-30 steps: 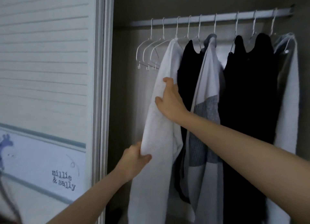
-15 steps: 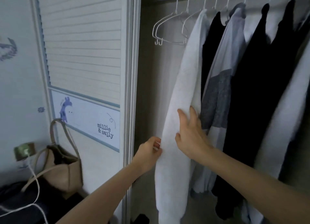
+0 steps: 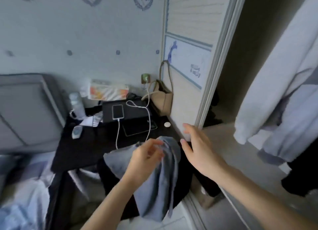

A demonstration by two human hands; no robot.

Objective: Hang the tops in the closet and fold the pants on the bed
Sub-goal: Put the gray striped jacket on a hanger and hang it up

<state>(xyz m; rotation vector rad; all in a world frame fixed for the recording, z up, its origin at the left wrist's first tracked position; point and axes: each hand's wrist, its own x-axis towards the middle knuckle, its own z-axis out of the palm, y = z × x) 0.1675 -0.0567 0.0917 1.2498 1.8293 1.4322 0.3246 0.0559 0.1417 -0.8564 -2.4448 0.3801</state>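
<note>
Both my hands are out in front, apart from each other, over the corner of the black nightstand [image 3: 82, 154]. My left hand [image 3: 146, 158] has its fingers loosely curled right at the top of a grey-blue garment [image 3: 160, 183] that drapes off the nightstand's near corner; motion blur means I cannot tell whether I'm gripping it or just touching it. My right hand [image 3: 197, 148] is spread wide with fingers straight, holding nothing, just beside the garment's right edge and near the closet door frame [image 3: 218, 57]. In the closet on the right, a white top [image 3: 282, 85] hangs with a grey-panelled top [image 3: 296, 99] close behind it, dark clothes [image 3: 299, 176] lower down. On the nightstand: a phone [image 3: 118, 111] lying on a black laptop [image 3: 125, 112], a white charging cable [image 3: 148, 119] running from the phone up to a wall socket [image 3: 146, 78], a clear bottle [image 3: 77, 104], a tissue pack [image 3: 108, 91], a small white round object [image 3: 167, 124]. A beige tote bag [image 3: 162, 97] leans against the closet door. Grey headboard [image 3: 29, 109] far left, light blue bedding [image 3: 22, 195] at bottom left, blurred.
</note>
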